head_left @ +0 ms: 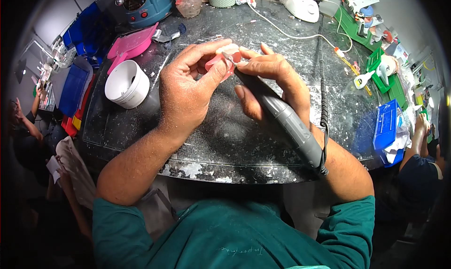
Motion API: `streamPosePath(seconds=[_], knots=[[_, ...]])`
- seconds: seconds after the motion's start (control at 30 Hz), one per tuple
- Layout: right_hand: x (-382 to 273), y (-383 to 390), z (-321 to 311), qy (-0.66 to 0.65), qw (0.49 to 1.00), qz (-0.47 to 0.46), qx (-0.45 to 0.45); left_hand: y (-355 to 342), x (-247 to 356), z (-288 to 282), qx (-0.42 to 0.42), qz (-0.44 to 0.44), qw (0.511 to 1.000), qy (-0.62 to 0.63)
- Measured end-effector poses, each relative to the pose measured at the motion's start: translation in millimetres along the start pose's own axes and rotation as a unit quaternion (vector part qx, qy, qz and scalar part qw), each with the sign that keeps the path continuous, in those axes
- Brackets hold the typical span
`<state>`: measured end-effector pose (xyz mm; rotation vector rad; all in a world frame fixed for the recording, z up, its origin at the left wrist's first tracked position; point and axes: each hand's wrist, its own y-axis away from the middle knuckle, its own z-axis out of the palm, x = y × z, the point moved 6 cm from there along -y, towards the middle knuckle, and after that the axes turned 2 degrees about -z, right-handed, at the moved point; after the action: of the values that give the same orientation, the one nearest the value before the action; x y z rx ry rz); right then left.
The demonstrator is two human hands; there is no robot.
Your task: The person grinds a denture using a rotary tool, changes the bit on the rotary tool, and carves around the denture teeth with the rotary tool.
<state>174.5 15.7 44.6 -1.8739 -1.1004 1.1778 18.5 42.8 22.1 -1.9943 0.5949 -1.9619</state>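
My left hand point(188, 88), dusted with pale powder, is closed round a small pink denture point(213, 61) with a whitish upper edge. Its thumb and fingers pinch the piece above the middle of the bench. In my right hand point(287, 76) is a dark grey rotary handpiece point(286, 121), gripped like a pen. The slim tip of this tool points up and left, and it appears to touch the denture. Fingers hide part of the denture, so its full shape cannot be seen. A coiled black cord point(324, 99) runs beside my right wrist to the handpiece's rear end.
White dust covers the dark bench point(225, 154). Left stand a white tub point(127, 85) and a pink dustpan point(134, 43). A blue machine point(143, 5) and a white device point(300, 6) sit behind. Green trays point(376, 69) and a blue bin point(387, 125) line the right; co-workers sit both sides.
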Motion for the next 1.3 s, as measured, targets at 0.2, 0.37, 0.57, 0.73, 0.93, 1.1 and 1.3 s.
streamPosePath(seconds=[0.2, 0.37, 0.57, 0.73, 0.93, 1.1, 1.3], knots=[[1, 0, 0, -0.009, 1.0, 0.003, 0.002, -1, 2, 0, -0.007, 0.017, 0.998, -0.06], [0, 0, 1, -0.01, 1.0, 0.004, 0.002, 0, 4, -1, 0.022, 0.019, 1.0, -0.011], [-3, 1, 5, 0.013, 0.998, -0.041, -0.044, 3, 9, 1, 0.028, 0.017, 0.999, -0.043], [-3, 0, 3, -0.002, 1.0, 0.002, -0.019, 3, 8, 0, 0.023, 0.03, 0.997, -0.07], [0, 1, 4, -0.023, 1.0, -0.003, -0.019, 2, 6, -2, 0.029, 0.042, 0.997, -0.065], [-4, 0, 2, 0.0, 0.998, -0.043, -0.04, 2, 8, -3, 0.042, 0.062, 0.993, -0.096], [-6, -1, -1, -0.006, 0.999, -0.044, -0.028, 3, 15, -3, 0.045, 0.095, 0.988, -0.115]])
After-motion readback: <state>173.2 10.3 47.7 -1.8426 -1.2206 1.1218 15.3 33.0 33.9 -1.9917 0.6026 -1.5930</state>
